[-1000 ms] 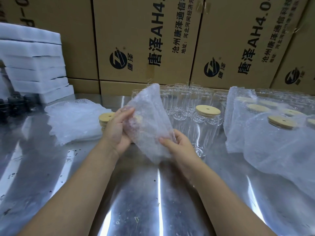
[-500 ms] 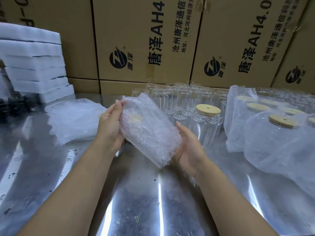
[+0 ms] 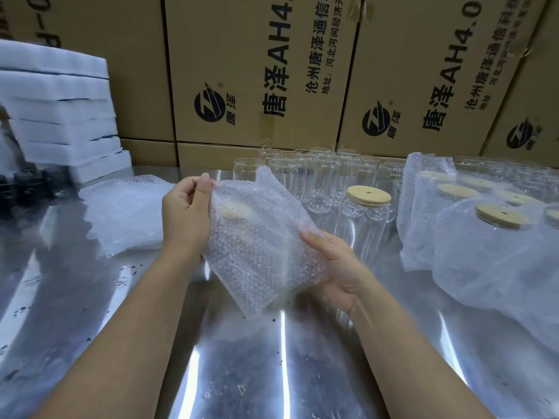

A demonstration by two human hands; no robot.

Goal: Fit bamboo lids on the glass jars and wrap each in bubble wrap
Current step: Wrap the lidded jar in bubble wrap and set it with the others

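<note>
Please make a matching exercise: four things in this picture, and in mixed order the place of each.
1. bubble-wrapped glass jar
2. bare glass jar with round bamboo lid
3. stack of white foam slabs
4. pile of flat bubble wrap sheets

A. far left, before brown cartons
B. on the steel table, beside the left hand
C. held in both hands
D. upright behind the right hand

Pairs: 1-C; 2-D; 3-A; 4-B

Both hands are holding a bubble-wrapped jar [image 3: 260, 240] tilted above the tabletop [image 3: 242, 373]. The left hand [image 3: 186, 217] is pinching the wrap's top edge while the right hand [image 3: 335, 267] is cradling its lower end. A lidded jar [image 3: 364, 219] is standing behind it.
</note>
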